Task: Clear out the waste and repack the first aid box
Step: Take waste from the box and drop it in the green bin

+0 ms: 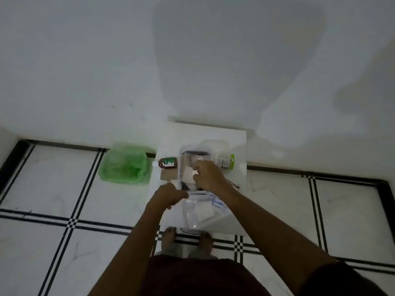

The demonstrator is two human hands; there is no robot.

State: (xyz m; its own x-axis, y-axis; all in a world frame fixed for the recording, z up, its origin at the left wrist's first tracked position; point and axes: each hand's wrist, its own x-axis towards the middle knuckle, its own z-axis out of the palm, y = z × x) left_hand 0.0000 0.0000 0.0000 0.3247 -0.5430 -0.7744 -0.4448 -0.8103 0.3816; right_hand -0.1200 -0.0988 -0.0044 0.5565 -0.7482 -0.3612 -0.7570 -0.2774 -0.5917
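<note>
On the white table (239, 146), both hands (188, 186) reach, curled, over the first aid box (188, 159); grip unclear.

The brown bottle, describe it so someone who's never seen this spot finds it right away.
Start at the white table against the wall. At its left edge, beside the green-lined bin on the floor, the brown bottle lies on its side, just left of the clear box. Its dark amber body and green label set it apart from the pale bottle right of the box.

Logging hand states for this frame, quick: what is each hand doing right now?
Left hand: curled shut at the near edge of the clear box; what it grips cannot be told.
Right hand: closed over the box, contents unclear.
</note>
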